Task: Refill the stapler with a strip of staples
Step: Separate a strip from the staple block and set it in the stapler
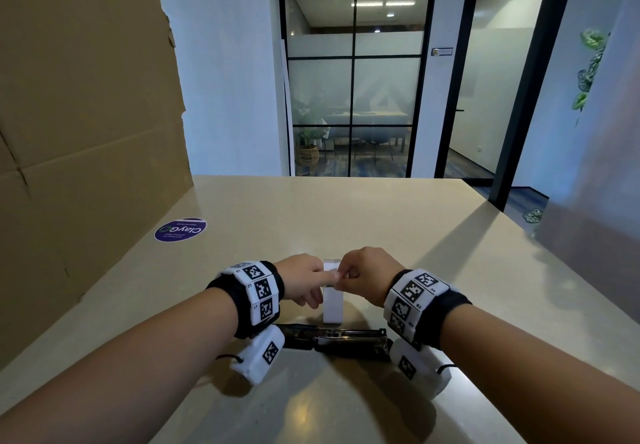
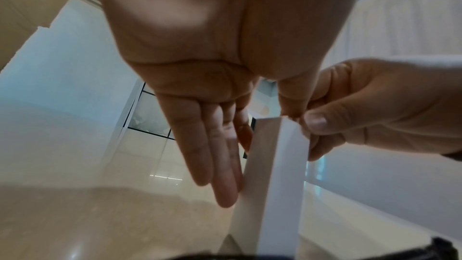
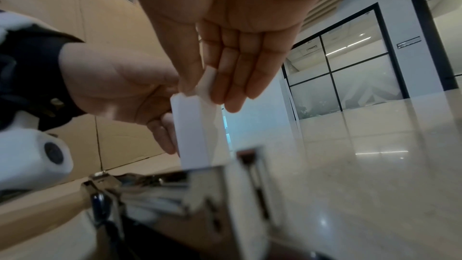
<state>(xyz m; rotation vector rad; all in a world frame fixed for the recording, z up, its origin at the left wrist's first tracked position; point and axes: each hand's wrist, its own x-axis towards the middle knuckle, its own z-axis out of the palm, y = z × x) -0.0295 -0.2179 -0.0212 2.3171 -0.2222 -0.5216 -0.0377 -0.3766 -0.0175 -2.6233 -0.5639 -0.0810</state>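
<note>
The right hand [image 1: 370, 279] pinches a small flap at the top of a slim white box [image 1: 332, 305], thumb and forefinger closed on the flap; in the right wrist view its other fingers [image 3: 240, 78] hang nearly straight beside the flap. The left hand [image 1: 304, 280] grasps the same box from the 9 o'clock side, thumb at the upper edge and fingers [image 2: 220, 165] lying long and straight against its left face. The two hands meet at the box top, thumbs touching or very nearly so.

The box stands upright on the worktop [image 1: 346, 221], its foot just beyond the stapler [image 1: 337, 339]. Whether it holds staples cannot be told; no staple strip shows in any view.

The stapler lies at 6 o'clock from the box, between the two wrists, stretched from 9 to 3 o'clock. It is black with a bright metal channel and lies opened out flat, the channel facing up.

Both wrists wear white bands with black square markers. At 10 o'clock from the hands, well apart, a round purple sticker [image 1: 180, 229] lies on the worktop, and a tall sheet of brown cardboard [image 1: 86, 114] stands along the left edge. At 12 o'clock, past the worktop's far edge, is a black-framed glass partition [image 1: 355, 72].
</note>
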